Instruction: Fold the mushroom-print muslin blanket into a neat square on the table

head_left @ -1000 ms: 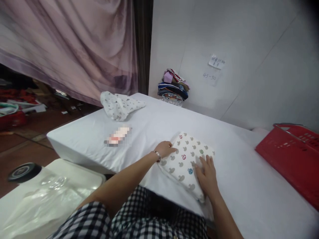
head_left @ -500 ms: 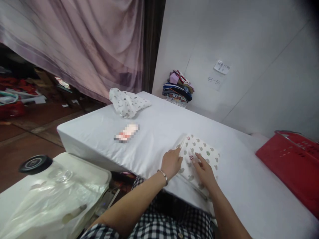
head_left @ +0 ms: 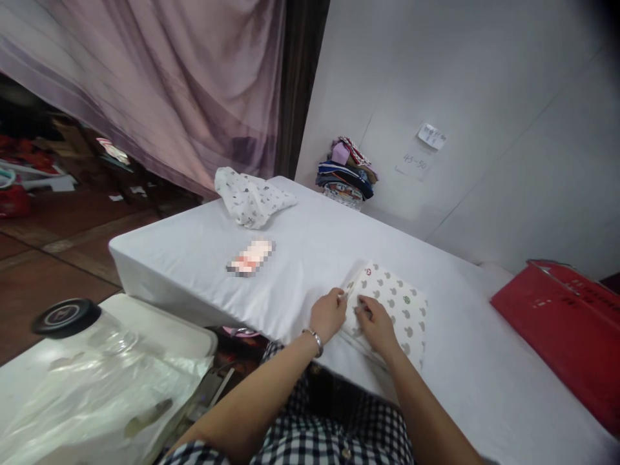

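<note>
A folded white cloth with a grey mouse-head print (head_left: pixel 397 307) lies near the front edge of a white-covered table (head_left: pixel 310 245). My left hand (head_left: pixel 328 314), with a bracelet on its wrist, pinches the cloth's left edge with curled fingers. My right hand (head_left: pixel 375 323) rests on the cloth's left part, fingers bent and pressing down close to the left hand. Both forearms reach in from the bottom over a black-and-white checked garment.
A crumpled white printed cloth (head_left: pixel 252 200) lies at the table's far left. A blurred pinkish item (head_left: pixel 250 257) sits mid-table. A pile of folded clothes (head_left: pixel 347 171) stands against the wall. A red basket (head_left: pixel 566 329) is at right. A plastic-covered white box (head_left: pixel 111 374) is at lower left.
My right hand slid from the cloth's right side over to its left edge beside my left hand. The left hand moved slightly toward me. The view shifted right.
</note>
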